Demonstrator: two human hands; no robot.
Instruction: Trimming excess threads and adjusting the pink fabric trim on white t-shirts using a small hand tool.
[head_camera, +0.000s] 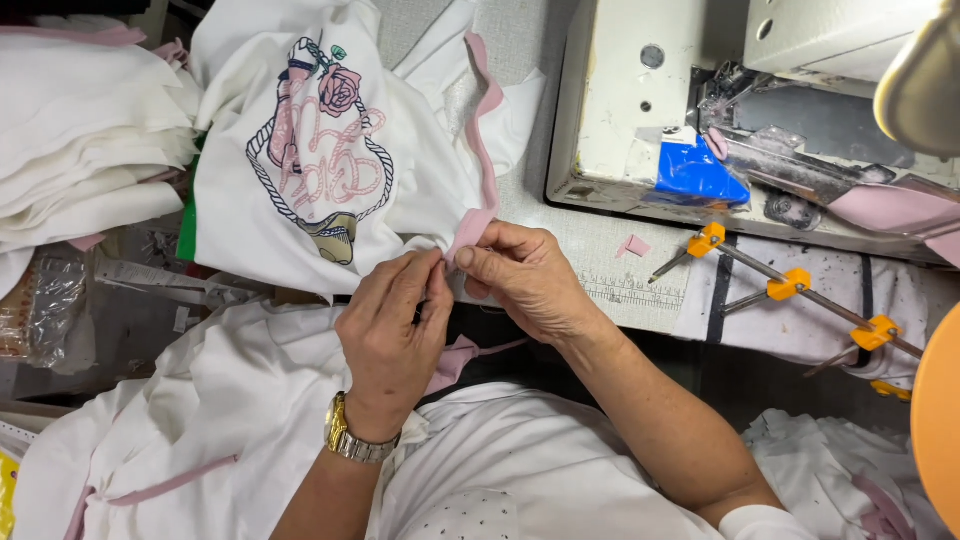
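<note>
Pink trim (470, 228) pinched on the white shirt (250, 200) by both my hands' grips; loosening could let it slip.

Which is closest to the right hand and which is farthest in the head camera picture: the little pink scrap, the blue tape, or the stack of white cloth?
From the right hand, which pinches the pink trim:
1. Little pink scrap, just to its right on the table.
2. Blue tape, farther right and up, on the sewing machine.
3. Stack of white cloth, far away at the left edge.
</note>
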